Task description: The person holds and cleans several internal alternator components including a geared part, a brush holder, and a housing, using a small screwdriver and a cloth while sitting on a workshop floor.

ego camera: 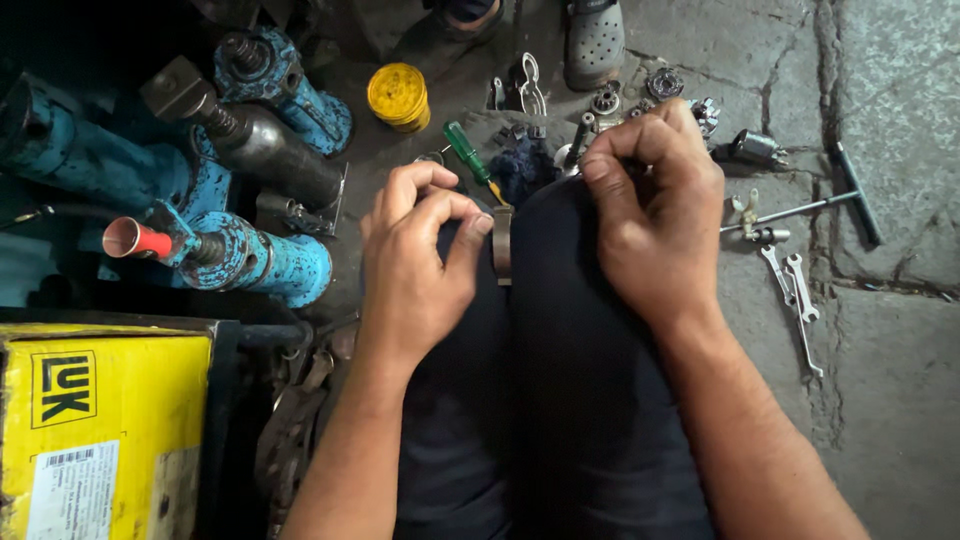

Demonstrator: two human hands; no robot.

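Metal ring (502, 243) pinched in left hand (420, 265) fingers, right hand (655, 215) fisted, contents hidden

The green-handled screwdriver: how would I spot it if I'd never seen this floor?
Start at the left hand resting on the dark trouser knee. Just above its fingers lies the screwdriver, slanting toward the yellow round tin. It is the only tool here with a bright green handle; its neighbours are bare metal.

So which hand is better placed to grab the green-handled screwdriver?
Probably the left hand: its fingers sit right beside the green-handled screwdriver while pinching the metal ring. The right hand is fisted further off, on the knee.
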